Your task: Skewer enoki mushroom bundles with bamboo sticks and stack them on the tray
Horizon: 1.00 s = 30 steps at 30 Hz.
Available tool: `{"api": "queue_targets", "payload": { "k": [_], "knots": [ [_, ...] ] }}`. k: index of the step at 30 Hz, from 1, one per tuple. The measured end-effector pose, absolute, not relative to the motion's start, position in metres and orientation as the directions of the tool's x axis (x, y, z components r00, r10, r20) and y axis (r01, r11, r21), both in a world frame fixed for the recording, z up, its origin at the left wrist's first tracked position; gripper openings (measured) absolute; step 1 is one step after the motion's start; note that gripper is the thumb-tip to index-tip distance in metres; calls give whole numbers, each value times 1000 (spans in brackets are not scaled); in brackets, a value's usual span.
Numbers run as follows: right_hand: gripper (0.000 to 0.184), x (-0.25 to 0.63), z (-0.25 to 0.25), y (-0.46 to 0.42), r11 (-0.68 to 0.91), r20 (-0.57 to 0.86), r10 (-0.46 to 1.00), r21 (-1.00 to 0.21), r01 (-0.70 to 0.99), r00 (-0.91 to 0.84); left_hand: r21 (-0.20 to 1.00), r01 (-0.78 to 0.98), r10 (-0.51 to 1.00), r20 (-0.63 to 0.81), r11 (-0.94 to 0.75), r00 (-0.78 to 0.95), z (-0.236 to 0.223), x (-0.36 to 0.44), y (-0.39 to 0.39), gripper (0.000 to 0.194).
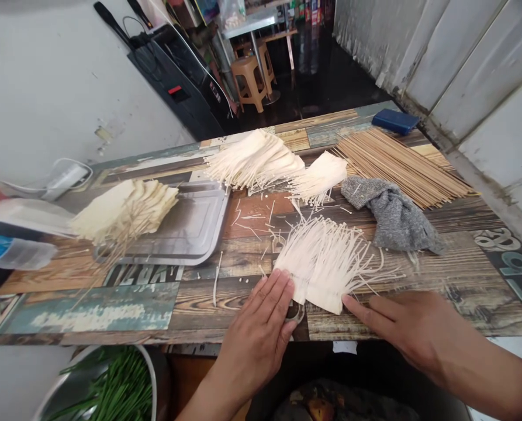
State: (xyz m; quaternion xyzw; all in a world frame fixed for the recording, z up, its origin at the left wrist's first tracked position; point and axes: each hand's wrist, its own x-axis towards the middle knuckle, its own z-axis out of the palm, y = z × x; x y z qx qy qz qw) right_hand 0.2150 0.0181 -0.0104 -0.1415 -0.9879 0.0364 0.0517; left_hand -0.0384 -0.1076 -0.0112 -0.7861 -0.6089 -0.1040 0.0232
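Observation:
A flattened, fanned-out bunch of white enoki mushrooms [320,263] lies on the wood-patterned table [252,298], caps pointing away from me and cut base toward me. My left hand [261,321] lies flat with its fingers together on the left end of that base. At the right corner of the base, my right hand [405,321] touches with its outstretched index finger; its other fingers are bent and partly hidden. Farther back lie a large pile of enoki [256,158] and a smaller bunch [320,178]. Loose stems are scattered between them.
A grey cloth [392,213] and many bamboo skewers [401,166] lie right, with a blue box [395,121] behind. Left, pale skewered pieces [127,210] rest on a shallow tray [199,245], near a plastic bottle [17,251]. A bowl of green vegetables [153,374] stands below the table edge.

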Motion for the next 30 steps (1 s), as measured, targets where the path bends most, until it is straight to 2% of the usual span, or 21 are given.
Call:
{"api": "queue_targets", "payload": {
  "k": [7, 11, 17, 26, 30],
  "knots": [
    [66, 217, -13, 16, 944, 124, 311, -159, 291, -942, 101, 983, 945, 306, -150, 113, -9, -31, -112, 46],
    [64, 218, -12, 17, 943, 177, 309, -184, 277, -935, 91, 983, 947, 296, -159, 126, -11, -30, -112, 44],
    [67, 224, -12, 20, 951, 156, 265, -208, 230, -952, 94, 984, 950, 289, -151, 118, -13, -30, -110, 44],
    [57, 221, -10, 17, 975, 166, 215, -84, 204, -962, 37, 976, 948, 248, -216, 200, -12, -31, -108, 45],
    [52, 223, -15, 13, 978, 168, 209, -46, 204, -963, 49, 979, 947, 268, -196, 176, -12, -31, -107, 44]
  ]
}}
